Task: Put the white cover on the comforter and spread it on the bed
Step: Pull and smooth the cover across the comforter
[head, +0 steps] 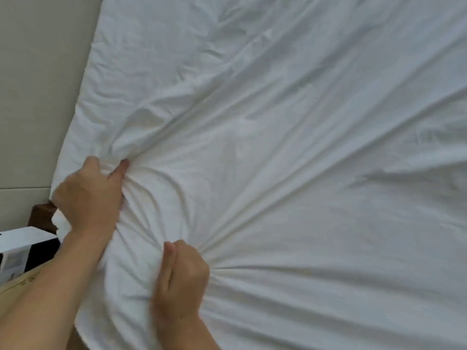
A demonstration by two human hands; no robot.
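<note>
**Both hands gripping the white cover near its left edge**

At the far left, a pale wall (38, 97) is running down beside the bed, and a dark wooden corner (41, 214) is showing just below the cover's edge. Under that, a white and black box (22, 251) is sitting beside a strip of light wood (17, 284), close against the left forearm.

The white cover (290, 147) is filling nearly the whole view, lying spread across the bed. Its left edge is slanting from the top centre down toward the lower left, touching the wall line along most of its length. The lower edge is curling out of view near the bottom.

The left hand (88, 195) is clutching a bunch of the cover just inside that left edge, fingers curled into the fabric with the thumb pressing on top. The right hand (180, 281) is lower and just to the right, closed in a fist around another gather of cloth. Creases are fanning out from both grips toward the right, where the cover is lying broad and open, wrinkled but unobstructed, reaching past the frame.
</note>
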